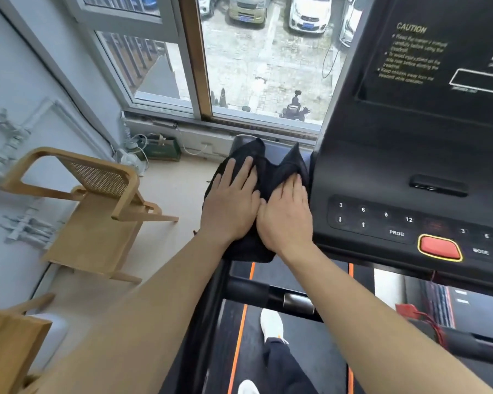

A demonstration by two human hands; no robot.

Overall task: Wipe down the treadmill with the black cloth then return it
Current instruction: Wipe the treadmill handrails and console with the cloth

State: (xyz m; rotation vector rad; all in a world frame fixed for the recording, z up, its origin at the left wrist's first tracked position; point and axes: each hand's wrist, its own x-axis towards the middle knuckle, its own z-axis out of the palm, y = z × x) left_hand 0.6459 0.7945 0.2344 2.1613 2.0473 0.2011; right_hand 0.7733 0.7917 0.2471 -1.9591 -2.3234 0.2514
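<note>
The left grip [230, 201] lies flat and wide on the black cloth [278, 169], with straight, slightly spread fingers pressing down and curling round nothing. The right grip [285, 215] sits just beside it, thumb side touching the left one. It is flat and wide too, with its fingertips pressing the cloth near the left edge of the console [410, 163].

The cloth is bunched in folds over the left side arm of the treadmill [387, 251]. It runs from under both palms up to a peak against the console's left edge, and its near end hangs over the arm's near end.

To the right of the right grip, the console panel carries numbered keys, with a red button [440, 247] ringed in yellow at its near edge. Below the grips a dark crossbar [256, 294] spans the frame. Under it lies the belt [313, 354], edged with orange stripes, and a white shoe [271, 322] stands on it.

To the left, a wooden chair [97, 203] with a woven cane back stands on the pale floor [180, 194]. Beyond the grips, a window [264, 64] looks down on parked cars.
</note>
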